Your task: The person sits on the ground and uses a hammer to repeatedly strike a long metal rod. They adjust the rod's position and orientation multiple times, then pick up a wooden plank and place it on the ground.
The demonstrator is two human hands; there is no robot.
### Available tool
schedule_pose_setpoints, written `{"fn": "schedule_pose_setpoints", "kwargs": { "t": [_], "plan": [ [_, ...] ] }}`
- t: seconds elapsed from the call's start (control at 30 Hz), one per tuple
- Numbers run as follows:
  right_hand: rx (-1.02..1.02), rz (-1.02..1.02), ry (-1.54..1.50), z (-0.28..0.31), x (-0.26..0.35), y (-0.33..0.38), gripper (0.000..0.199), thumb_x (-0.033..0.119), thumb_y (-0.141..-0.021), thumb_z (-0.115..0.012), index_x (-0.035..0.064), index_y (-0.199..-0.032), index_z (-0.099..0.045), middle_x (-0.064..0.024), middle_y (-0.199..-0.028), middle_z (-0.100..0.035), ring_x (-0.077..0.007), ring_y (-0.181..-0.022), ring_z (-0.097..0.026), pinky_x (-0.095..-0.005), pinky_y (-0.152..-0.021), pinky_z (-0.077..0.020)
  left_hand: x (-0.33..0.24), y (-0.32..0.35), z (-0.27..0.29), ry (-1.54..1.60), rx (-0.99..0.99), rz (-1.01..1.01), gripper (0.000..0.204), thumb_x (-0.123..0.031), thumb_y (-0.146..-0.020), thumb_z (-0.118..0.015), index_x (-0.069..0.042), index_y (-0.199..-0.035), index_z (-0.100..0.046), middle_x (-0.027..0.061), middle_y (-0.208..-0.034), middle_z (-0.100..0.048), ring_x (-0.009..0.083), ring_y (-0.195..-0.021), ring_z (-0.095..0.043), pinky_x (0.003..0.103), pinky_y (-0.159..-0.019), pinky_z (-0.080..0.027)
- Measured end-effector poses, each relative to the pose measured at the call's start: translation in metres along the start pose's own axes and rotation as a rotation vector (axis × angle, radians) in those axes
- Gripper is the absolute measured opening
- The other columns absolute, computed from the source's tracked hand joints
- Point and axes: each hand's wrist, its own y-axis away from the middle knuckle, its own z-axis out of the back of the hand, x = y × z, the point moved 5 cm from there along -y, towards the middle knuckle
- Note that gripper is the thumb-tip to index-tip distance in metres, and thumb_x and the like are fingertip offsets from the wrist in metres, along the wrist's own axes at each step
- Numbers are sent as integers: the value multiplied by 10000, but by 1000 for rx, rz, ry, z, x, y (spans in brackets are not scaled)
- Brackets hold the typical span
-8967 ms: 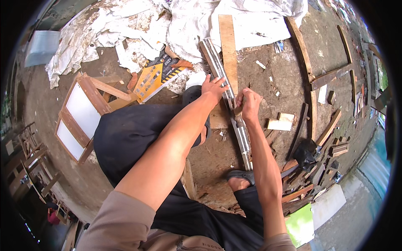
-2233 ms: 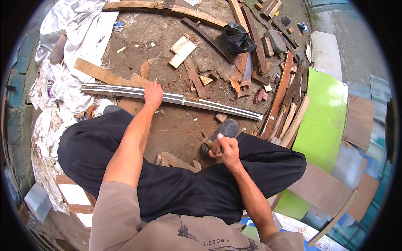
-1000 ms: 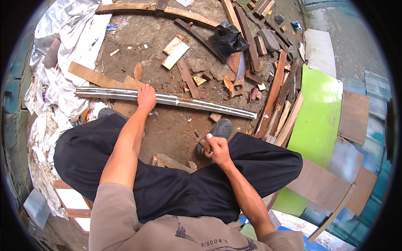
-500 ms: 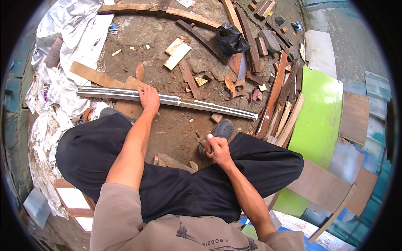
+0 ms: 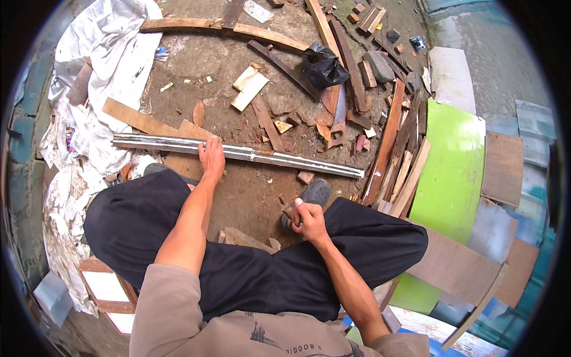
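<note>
Your long striped bar (image 5: 241, 153) lies crosswise in front of you on the bare ground (image 5: 250, 199), its long axis slanting slightly nearer you toward the right; its left end reaches the edge of the white sheet (image 5: 113, 59), its right end points toward the piled wood strips (image 5: 389, 149). Nine seconds ago it ran away from you across the view, with your right hand at it. Now your left hand (image 5: 212, 158) grips it, partly closed, fingers bent over the far edge. Your right hand (image 5: 310, 221), above your right shoe (image 5: 316, 191), is fisted round a small brown tool (image 5: 289, 210), mostly hidden.
</note>
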Motion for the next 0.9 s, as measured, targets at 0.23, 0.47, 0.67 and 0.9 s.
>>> {"fn": "schedule_pose_setpoints", "kwargs": {
  "t": [0.23, 0.47, 0.67, 0.9],
  "plan": [
    [-5, 5, 49, -5, -2, 1, 557, 312, -1028, -469, 31, -548, -501, 10, -520, -480, -82, -497, -417, -275, -485, -330, 6, 9, -6, -14, 28, -46, 248, -155, -845, -637, -51, -1066, -677, 48, -1251, -590, 210, -1202, -509, 467, -1030, -336],
    [-5, 40, 71, -8, 2, 7, 568, 327, -1025, -470, 23, -546, -503, 2, -517, -482, -92, -496, -426, -286, -488, -338, 5, 0, 4, -107, 254, 3, 281, -225, -869, -626, -134, -1135, -638, 42, -1247, -561, 222, -1219, -476, 495, -1043, -317],
    [-38, 143, 69, -13, 15, 17, 571, 318, -1028, -467, 22, -540, -496, -13, -513, -484, -97, -493, -426, -281, -490, -333, -10, -7, 13, -176, 563, 76, 486, -354, -837, -671, -180, -1277, -562, 70, -1381, -457, 265, -1337, -361, 532, -1089, -273],
    [-14, 129, -11, -35, 50, 16, 563, 338, -1027, -451, 28, -558, -469, -79, -541, -504, -139, -500, -456, -284, -514, -378, 16, 0, 35, -37, 664, 370, 745, -398, -839, -667, -217, -1484, -339, 91, -1537, -293, 285, -1441, -232, 498, -1149, -212]
  ]
}}
